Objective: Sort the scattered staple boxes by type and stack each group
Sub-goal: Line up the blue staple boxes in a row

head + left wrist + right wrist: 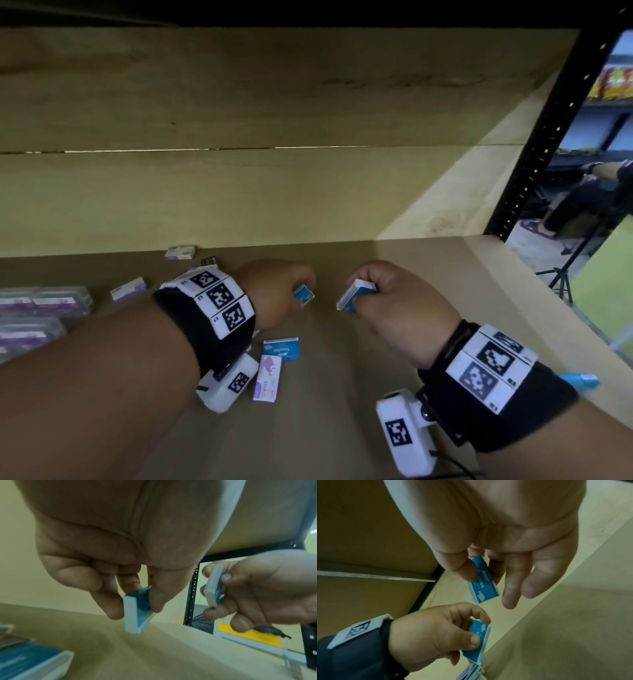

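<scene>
At the far left of the wooden shelf (342, 428), in the head view, we see stacked packs with purple labels (41, 308), and beyond them two small purple-and-white boxes: one (128, 288) just right of the packs, another (180, 252) against the back wall. Moving right, we find our left hand (274, 291) raised above the shelf board, its thumb and fingers pinching a small blue staple box (303, 294). In the left wrist view that box (137, 609) hangs on edge below the palm, its white side facing us, thumb on the blue face and fingertips (113, 609) behind; it is clear of the board. Beneath the left wrist, on the shelf, lie a blue box printed "Staples" (281, 349) and, touching its near edge, a pink-and-white box (268, 377).

Further right, our right hand (397, 308) grips a second blue staple box (354, 295), thumb across the printed face and curled fingers behind, as the right wrist view shows (483, 580). The two held boxes are near each other, apart, at about the same height, with the shelf's black perforated upright (548, 137) well off to the right.
</scene>
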